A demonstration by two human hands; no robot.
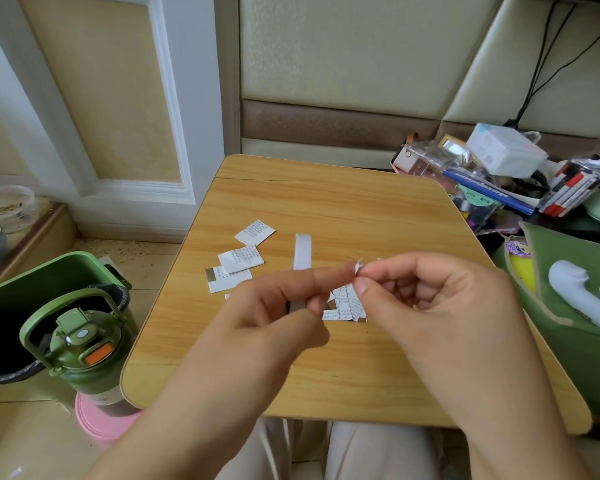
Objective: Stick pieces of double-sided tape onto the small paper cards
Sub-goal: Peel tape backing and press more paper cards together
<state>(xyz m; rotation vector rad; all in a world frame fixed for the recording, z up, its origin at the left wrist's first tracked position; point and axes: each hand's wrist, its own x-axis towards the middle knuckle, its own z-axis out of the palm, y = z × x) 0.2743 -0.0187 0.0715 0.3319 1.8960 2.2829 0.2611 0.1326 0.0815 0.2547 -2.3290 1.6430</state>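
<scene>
Both hands are meeting above the wooden table [326, 209]. The left hand [284, 306] and right hand [430, 299] are each pinching a small white scrap of tape [357, 266] between thumb and forefinger. A long matte white tape strip [302, 251] is lying flat, pointing away from the person. Square printed paper cards [241, 259] are resting scattered just beside it.
</scene>
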